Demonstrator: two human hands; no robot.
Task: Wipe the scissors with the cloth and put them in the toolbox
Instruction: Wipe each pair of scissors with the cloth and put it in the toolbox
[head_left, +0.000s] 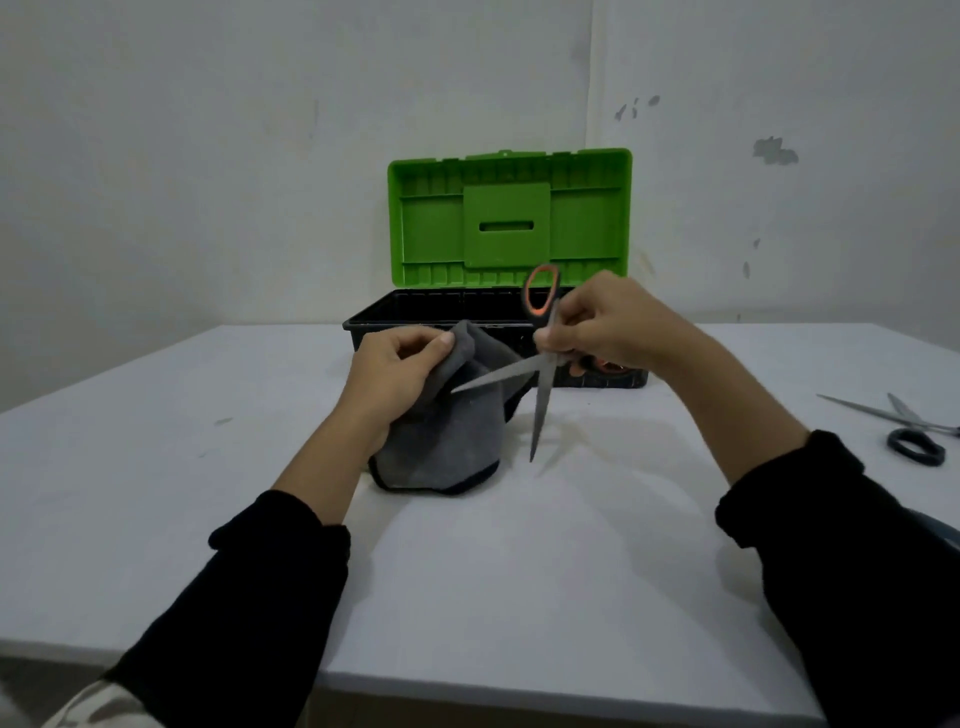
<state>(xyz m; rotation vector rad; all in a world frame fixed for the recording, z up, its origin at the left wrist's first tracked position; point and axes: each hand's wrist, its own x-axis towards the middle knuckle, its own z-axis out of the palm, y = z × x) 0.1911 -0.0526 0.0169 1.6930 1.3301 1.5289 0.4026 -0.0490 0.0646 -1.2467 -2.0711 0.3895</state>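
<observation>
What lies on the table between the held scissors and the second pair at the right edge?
Head view: only bare table lies between the held scissors and the second pair.

left hand (397, 371) gripping, right hand (608, 325) pinching

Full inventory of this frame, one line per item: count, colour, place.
Toolbox: 1, black base with green lid, open, far side of table.
Held scissors: 1 pair, orange-and-black handles, blades spread, above table centre in front of the toolbox.
Cloth: 1, grey with dark edging, centre, against one blade.
Second scissors: 1 pair, dark handles, lying at table's right edge.
Table: 1, white.
Wall: white, scuffed, behind.
Left hand: grips cloth.
Right hand: grips held scissors near the handles.
Sleeves: 2, black.
</observation>
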